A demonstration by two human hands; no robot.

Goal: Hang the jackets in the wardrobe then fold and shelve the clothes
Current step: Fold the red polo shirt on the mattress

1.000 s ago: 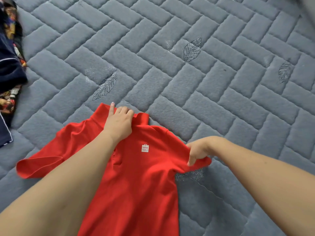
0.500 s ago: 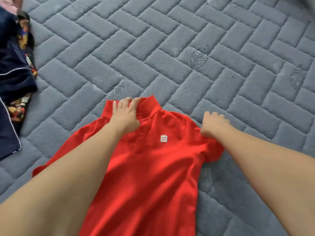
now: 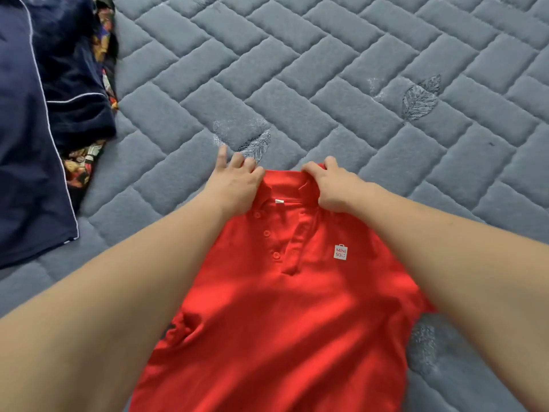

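Note:
A red polo shirt (image 3: 285,307) lies front up on the grey quilted bed cover (image 3: 341,93), collar away from me, with buttons and a small white logo showing. My left hand (image 3: 234,185) is at the left end of the collar, fingers curled over its edge, index finger stretched onto the cover. At the right end of the collar, my right hand (image 3: 332,185) grips the fabric with curled fingers. My forearms hide both sleeves.
A dark navy garment with white piping (image 3: 32,138) lies at the left edge of the bed. Under it is a colourful patterned cloth (image 3: 83,162). Grey quilted cover stretches beyond and to the right of the shirt.
My right hand has moved from the shirt's right sleeve and shoulder up to the collar. My left hand has stayed at the collar. The placket with its buttons now shows.

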